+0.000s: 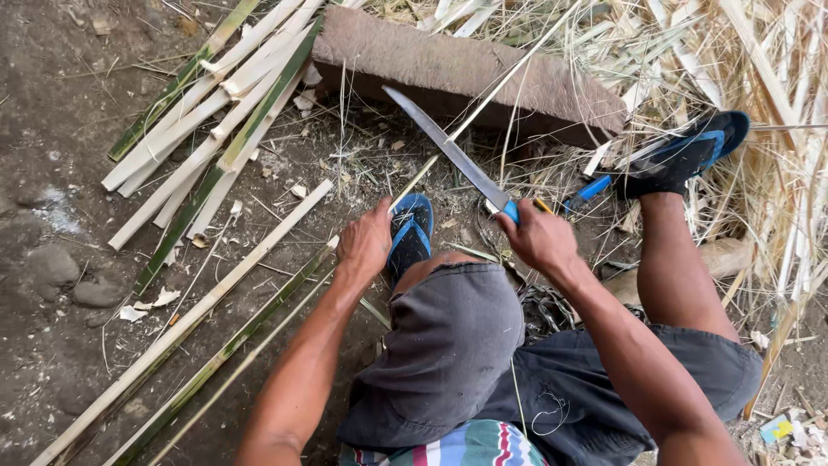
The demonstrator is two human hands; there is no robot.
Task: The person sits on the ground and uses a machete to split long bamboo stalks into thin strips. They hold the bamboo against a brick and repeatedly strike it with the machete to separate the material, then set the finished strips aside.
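1. One thin bamboo strip (483,99) runs from my left hand (364,242) up and to the right, over the stone block (466,73).
2. My left hand is closed around the low end of the strip, just beside my left foot in a blue flip-flop (409,233).
3. My right hand (539,237) is closed tight on the blue handle of a long knife (448,148).
4. The knife blade points up and to the left, and it crosses the thin strip near the middle of the blade. I cannot tell if the blade is touching the strip.
5. My left knee, in dark shorts (448,345), is bent up between my two arms.
6. My right foot, in the other blue flip-flop (686,155), sits far to the right, on dry straw (742,60).
7. Long split bamboo slats (216,298) lie on the dirt ground (52,121) to the left of my left arm.
8. More bamboo slats, green and pale, sit in a pile (211,112) at the top left, next to the stone block.
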